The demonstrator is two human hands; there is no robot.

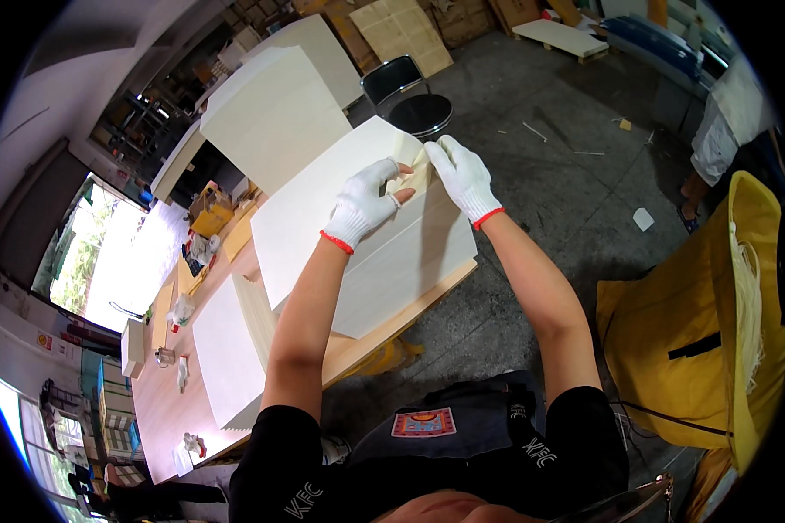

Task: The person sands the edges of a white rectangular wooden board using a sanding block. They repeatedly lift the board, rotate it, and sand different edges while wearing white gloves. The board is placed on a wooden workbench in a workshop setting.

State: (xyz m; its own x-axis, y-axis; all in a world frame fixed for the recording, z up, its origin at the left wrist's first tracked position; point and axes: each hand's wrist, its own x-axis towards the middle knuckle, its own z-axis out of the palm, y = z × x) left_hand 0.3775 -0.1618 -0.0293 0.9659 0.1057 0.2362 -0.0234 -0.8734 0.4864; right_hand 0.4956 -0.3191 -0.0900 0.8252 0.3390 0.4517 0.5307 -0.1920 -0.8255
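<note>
A tall stack of large white paper sheets point(314, 218) lies on the table in front of me. My left hand point(364, 205) wears a white knit glove with a red cuff; thumb and forefinger tips are bare. It rests against the stack near its far right corner, thumb and forefinger apart. At that corner my right hand point(464, 179), gloved the same way, has its fingers bent closed over the sheet edge. Between both hands, a cream-tinted, slightly buckled part of a paper sheet point(417, 164) shows. The right fingertips are partly hidden by the paper.
A smaller paper stack point(227, 349) lies nearer on the wooden table point(161, 410). Another tall stack point(275, 113) stands beyond. A black chair point(419, 113) is past the far corner. At right hangs a yellow sack point(672, 357); a person's leg point(693, 193) shows behind it.
</note>
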